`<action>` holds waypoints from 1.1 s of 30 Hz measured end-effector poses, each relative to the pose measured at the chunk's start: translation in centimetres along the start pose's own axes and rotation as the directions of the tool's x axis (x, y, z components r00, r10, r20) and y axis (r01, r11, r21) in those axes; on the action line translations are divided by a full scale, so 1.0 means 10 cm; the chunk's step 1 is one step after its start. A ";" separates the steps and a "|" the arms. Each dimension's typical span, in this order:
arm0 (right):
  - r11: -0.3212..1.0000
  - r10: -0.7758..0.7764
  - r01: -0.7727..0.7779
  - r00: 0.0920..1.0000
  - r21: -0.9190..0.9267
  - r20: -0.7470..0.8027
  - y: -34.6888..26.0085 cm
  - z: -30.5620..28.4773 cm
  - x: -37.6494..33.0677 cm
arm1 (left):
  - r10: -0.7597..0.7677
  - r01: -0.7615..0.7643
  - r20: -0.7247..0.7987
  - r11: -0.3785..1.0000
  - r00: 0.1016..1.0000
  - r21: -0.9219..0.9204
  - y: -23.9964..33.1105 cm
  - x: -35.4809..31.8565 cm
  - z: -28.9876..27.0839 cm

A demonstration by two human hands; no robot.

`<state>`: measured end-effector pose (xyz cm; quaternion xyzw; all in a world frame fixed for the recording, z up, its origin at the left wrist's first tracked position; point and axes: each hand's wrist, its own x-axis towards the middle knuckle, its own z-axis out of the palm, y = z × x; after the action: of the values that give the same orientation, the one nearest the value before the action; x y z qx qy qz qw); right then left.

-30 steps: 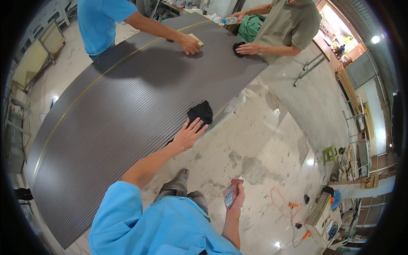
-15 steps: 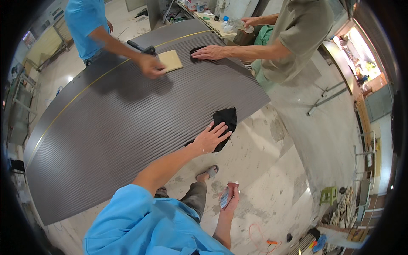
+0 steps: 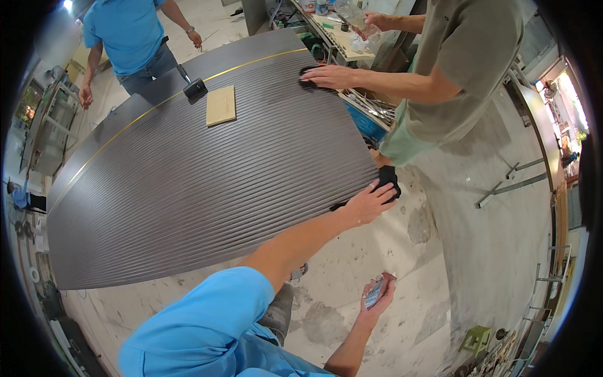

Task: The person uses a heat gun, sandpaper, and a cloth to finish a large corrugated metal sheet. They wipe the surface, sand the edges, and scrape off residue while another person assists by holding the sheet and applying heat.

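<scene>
A large dark grey ribbed panel (image 3: pixel 251 182) with a thin gold strip lies in front of me. At its near right corner my left hand (image 3: pixel 364 206) lies with fingers stretched over a black cloth (image 3: pixel 388 183), holding it against the edge. Part of the cloth hangs past the corner. Lower down, away from the panel, my right hand (image 3: pixel 383 300) is closed round a small packet (image 3: pixel 375 293) with a printed side and a reddish end; its exact kind is unclear.
A tan board (image 3: pixel 221 105) and a black mallet (image 3: pixel 195 88) lie on the panel. Across the right side, a co-worker in olive (image 3: pixel 471 81) presses another black cloth and holds a clear bottle. Another person in blue (image 3: pixel 129 38) stands beyond. A green stool (image 3: pixel 475 339) is at lower right.
My left hand has slid right with the cloth to the panel's corner. The co-worker in blue has let go of the tan board and stepped back. My right hand keeps its packet.
</scene>
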<state>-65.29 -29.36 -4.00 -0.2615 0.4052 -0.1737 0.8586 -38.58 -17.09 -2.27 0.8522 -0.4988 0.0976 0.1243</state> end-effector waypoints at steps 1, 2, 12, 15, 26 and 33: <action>1.000 -0.010 0.011 0.999 -0.025 0.045 0.00 0.05 0.04 | 0.012 -0.010 0.064 1.000 0.998 -0.030 -0.02 0.07 0.02; 0.999 -0.019 0.022 0.998 -0.046 0.060 0.01 0.08 0.06 | 0.010 -0.010 0.011 0.998 1.000 -0.056 -0.04 0.09 0.04; 0.943 -0.020 0.029 0.999 -0.332 0.031 0.64 0.14 -0.46 | 0.197 -0.166 0.203 0.974 0.959 -0.156 -0.04 -2.66 -0.94; 0.899 0.029 0.018 0.994 -0.437 0.102 1.07 0.18 -0.93 | 0.108 0.036 0.485 0.960 0.868 -0.277 0.24 -3.61 -1.58; 0.727 0.262 0.192 0.810 -0.659 0.525 2.21 0.87 -2.43 | -0.520 0.677 0.609 -0.077 0.599 -0.732 1.04 -4.34 -1.93; 0.832 0.010 0.168 0.948 -0.529 0.317 1.94 0.97 -1.76 | -0.737 0.636 0.047 0.547 0.674 -0.544 0.59 -4.10 -2.31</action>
<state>-66.69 -1.79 0.36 -0.5373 0.2882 -0.0429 0.7915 -64.58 21.15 8.46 0.8984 -0.1163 -0.0177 0.4230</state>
